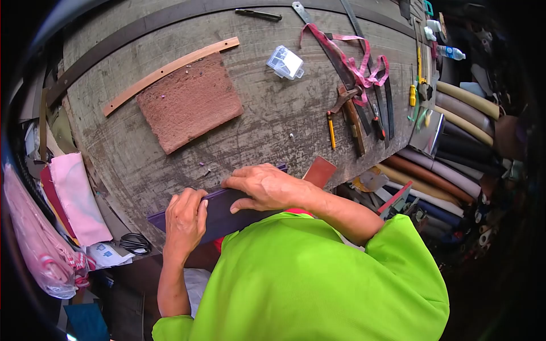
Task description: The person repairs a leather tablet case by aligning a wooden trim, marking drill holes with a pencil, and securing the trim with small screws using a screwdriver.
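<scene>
A dark purple sheet [219, 215] lies along the near edge of the worktable, partly hanging toward my lap. My left hand [186, 219] presses on its upper edge with curled fingers, the thumb along the near side. Just to the right, my right hand [263, 186] grips the same edge, fingers over the top and thumb on the near face. A fold or strip seems to run along that edge between my hands. Beyond them lies a rough reddish-brown slab [190, 102], with a thin wooden strip [170, 73] along its far side.
At the right of the table [273, 108] lie a hammer [351, 116], a yellow pencil [331, 132], a pink tape measure [355, 65] and metal rulers. A clear plastic box [285, 62] stands mid-table. Black scissors [135, 243] rest at the left edge. Rolled material [463, 125] is stacked right.
</scene>
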A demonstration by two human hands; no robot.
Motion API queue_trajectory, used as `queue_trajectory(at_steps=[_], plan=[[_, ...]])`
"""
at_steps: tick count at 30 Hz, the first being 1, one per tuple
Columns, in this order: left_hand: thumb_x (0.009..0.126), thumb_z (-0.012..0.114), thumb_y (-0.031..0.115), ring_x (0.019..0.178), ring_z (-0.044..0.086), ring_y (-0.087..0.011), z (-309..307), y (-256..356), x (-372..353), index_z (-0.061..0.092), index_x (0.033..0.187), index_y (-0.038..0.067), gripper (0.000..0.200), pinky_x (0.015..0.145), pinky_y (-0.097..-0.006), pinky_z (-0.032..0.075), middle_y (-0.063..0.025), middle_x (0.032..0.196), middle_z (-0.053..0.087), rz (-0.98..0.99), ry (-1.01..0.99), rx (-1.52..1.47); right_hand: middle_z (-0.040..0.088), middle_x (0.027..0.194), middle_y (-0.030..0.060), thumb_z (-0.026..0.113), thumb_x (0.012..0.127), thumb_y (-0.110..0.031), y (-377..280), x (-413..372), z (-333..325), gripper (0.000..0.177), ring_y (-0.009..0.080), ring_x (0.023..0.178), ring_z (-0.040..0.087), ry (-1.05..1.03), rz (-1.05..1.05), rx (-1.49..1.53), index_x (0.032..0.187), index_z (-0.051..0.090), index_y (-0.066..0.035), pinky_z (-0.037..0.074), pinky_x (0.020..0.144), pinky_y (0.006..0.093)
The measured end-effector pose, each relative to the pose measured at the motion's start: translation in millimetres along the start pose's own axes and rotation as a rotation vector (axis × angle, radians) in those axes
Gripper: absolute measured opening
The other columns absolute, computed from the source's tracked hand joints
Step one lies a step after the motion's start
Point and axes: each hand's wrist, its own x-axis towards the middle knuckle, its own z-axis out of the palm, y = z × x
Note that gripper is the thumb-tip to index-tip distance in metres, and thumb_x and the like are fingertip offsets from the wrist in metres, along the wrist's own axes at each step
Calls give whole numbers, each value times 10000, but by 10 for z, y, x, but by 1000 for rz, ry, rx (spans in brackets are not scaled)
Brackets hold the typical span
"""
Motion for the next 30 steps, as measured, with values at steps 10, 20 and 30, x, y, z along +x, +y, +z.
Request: queue_trajectory(at_steps=[10, 20, 30], plan=[[874, 678, 11, 748, 565, -352, -45, 476, -423, 670, 1021, 21, 148, 717, -430, 462, -134, 868, 592, 84, 86, 109, 718, 881, 141, 681, 924, -215, -285, -270, 365, 173, 352, 865, 707, 224, -126, -92, 957, 680, -46, 540, 681, 482], [925, 657, 74, 787, 660, -361, 125, 161, -214, 680, 1014, -30, 140, 738, -403, 508, -196, 874, 677, 69, 79, 59, 705, 1011, 150, 767, 865, -364, 16, -380, 240, 430, 356, 985, 669, 473, -188, -201, 1147, 675, -52, 473, 928, 484], [957, 629, 200, 846, 699, -304, 121, -435, 159, 699, 1085, -38, 278, 796, -397, 524, -197, 913, 724, -265, -202, -60, 604, 1142, 148, 662, 872, -96, 2916, -2538, -786, 318, 373, 1084, 582, 1036, 834, -682, 1188, 639, -72, 488, 932, 482]])
